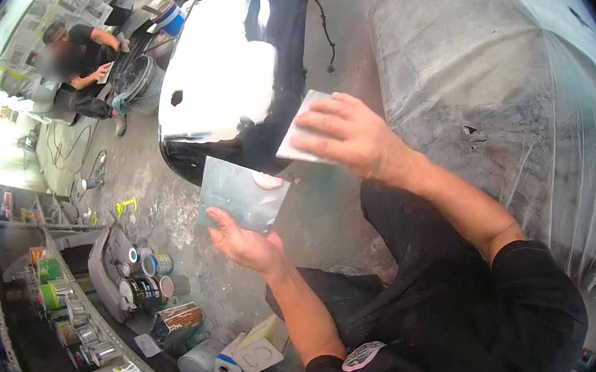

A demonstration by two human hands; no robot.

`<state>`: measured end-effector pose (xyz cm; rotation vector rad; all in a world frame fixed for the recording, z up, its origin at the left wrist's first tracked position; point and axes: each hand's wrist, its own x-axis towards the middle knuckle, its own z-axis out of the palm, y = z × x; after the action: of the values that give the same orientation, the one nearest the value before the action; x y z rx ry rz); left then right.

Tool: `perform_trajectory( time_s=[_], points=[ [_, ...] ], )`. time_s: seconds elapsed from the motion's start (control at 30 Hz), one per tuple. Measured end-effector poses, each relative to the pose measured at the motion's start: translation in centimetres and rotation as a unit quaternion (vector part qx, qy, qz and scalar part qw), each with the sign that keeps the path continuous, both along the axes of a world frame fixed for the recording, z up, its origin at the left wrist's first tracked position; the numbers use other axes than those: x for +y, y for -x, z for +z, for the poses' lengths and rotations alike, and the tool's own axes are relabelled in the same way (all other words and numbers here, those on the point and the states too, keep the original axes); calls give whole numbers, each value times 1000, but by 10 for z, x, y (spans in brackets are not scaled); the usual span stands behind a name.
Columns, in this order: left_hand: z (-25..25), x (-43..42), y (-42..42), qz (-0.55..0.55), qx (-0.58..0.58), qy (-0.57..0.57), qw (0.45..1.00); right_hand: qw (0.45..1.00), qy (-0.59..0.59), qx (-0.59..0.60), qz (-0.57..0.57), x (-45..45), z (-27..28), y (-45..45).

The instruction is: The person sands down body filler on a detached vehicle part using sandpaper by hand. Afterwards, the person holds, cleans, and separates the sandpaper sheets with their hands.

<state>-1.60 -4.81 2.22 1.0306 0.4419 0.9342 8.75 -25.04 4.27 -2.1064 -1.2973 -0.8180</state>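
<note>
My left hand is closed on the near edge of a thin grey square mixing plate, thumb on top. A small dab of pale putty lies near the plate's right corner. In my right hand is a flat whitish spreader, with the fingers laid across its face; it is apart from the plate. Just beyond both hands stands a glossy black car body panel, widely coated with smooth white filler. A dark hole shows in the coated part.
Shelves with many cans run along the lower left. Paint cans and plastic jugs stand on the floor. Translucent sheeting covers something large at right. Another person sits at upper left beside a bucket.
</note>
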Motion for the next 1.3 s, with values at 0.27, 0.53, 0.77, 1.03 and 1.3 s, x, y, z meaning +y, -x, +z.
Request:
perform_trajectory(
  time_s=[0.27,0.53,0.77,1.03,1.3],
  points=[
    [4,-16,7,-34,30,-46,998,994,24,-28,101,21,15,30],
    [18,-23,3,106,102,-37,988,993,86,14,77,-5,-14,28],
    [11,14,1,132,45,-49,989,997,7,-65,-29,-18,3,-24],
    [-15,21,-5,16,24,-41,999,993,-36,-106,-31,30,4,-96],
    [-19,23,-7,-15,2,-67,998,991,-12,-131,-11,46,4,-111]
  ],
)
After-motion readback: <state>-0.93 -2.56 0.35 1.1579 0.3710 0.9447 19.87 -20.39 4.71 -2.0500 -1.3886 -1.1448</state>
